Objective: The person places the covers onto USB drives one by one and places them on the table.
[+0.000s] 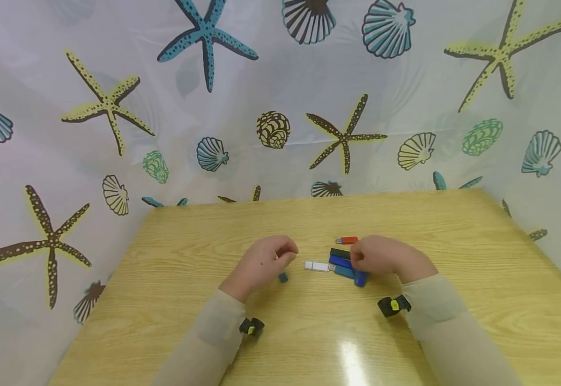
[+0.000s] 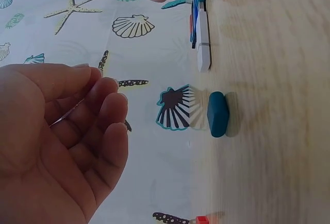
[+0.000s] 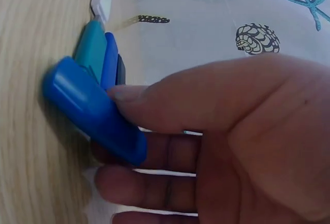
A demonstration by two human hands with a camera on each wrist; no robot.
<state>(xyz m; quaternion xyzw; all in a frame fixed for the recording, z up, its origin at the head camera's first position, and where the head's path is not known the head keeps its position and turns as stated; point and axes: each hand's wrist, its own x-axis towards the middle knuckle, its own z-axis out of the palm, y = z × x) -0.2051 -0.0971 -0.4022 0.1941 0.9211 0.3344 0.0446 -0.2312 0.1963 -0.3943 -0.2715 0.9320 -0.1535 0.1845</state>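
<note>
My right hand (image 1: 382,254) pinches a blue USB stick (image 3: 85,105) between thumb and fingers, tilted at the near end of a group of sticks. Right beside it lie a teal USB stick (image 1: 344,272), another blue stick (image 1: 340,261) and a black one (image 1: 340,253). A white USB stick (image 1: 317,266) extends leftward from the teal one. Held above the table, my left hand (image 2: 62,136) has loosely curled fingers, with nothing visible in them. Near it on the wood is a small teal cap (image 2: 218,115).
A red USB stick (image 1: 347,240) lies behind the group. In the left wrist view, a small red piece (image 2: 202,220) shows at the bottom edge. Behind the wooden table (image 1: 203,230) hangs a white curtain (image 1: 271,69) printed with shells and starfish.
</note>
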